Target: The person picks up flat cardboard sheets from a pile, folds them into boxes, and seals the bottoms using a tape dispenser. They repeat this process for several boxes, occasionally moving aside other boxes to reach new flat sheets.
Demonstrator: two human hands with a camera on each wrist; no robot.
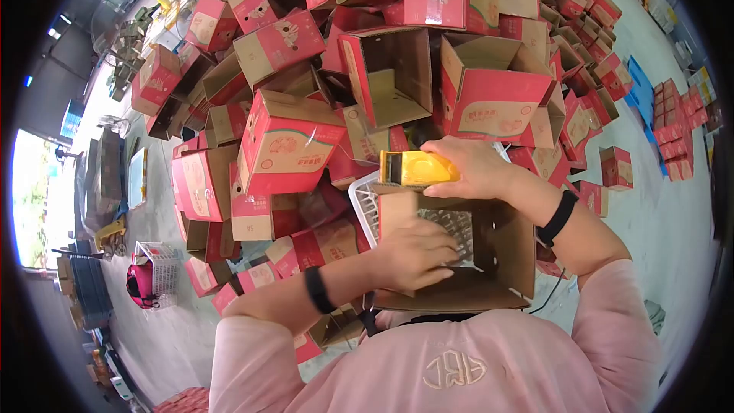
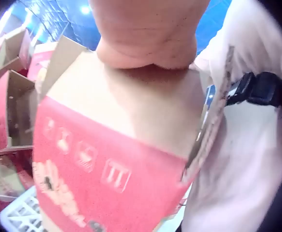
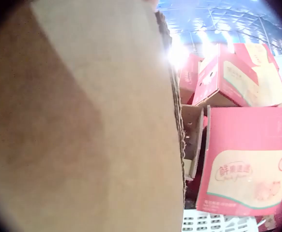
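An open cardboard box [image 1: 511, 248] sits against the person's front, with translucent textured plastic [image 1: 461, 223] visible inside. The left hand [image 1: 419, 254] lies over the box's left side beside a raised flap, its fingers slightly blurred and reaching over the opening. In the left wrist view, the heel of that hand [image 2: 150, 34] is against the tan top part of the red-printed box [image 2: 102, 154]. At the box's far edge, the right hand [image 1: 475, 168] grips a yellow tool [image 1: 428, 167] with a dark end. Brown cardboard [image 3: 83, 130] fills much of the right wrist view, hiding that hand's fingers.
A large heap of red and tan boxes [image 1: 287, 134] rises beyond the hands. A white plastic crate [image 1: 365, 210] shows beside and under the held box. Another white basket [image 1: 165, 275], with a pink item, stands on the floor at left. A dark cable [image 1: 552, 291] hangs at right.
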